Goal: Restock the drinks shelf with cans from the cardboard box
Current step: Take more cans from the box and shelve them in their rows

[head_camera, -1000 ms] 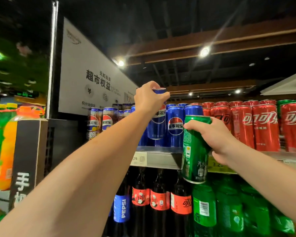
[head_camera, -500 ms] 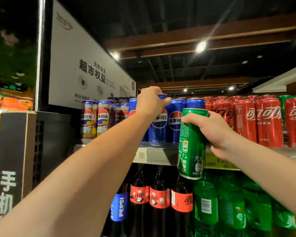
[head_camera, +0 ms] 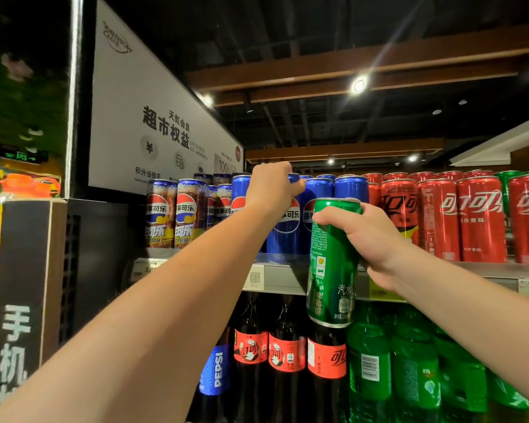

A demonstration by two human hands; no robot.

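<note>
Up along the shelf (head_camera: 281,277) front edge it's packed: bottles (head_camera: 287,355) underneath, red cans (head_camera: 477,221) toward the right end, blue cans (head_camera: 350,190) crowding the middle. The left hand (head_camera: 271,193) grips the top of one blue can (head_camera: 284,233) standing at the edge, while the right hand (head_camera: 364,233) is wrapped round a green can (head_camera: 333,264) held slightly tilted in front of the shelf lip.

Glossy metal green can (head_camera: 330,270), blue can (head_camera: 284,230)
</note>
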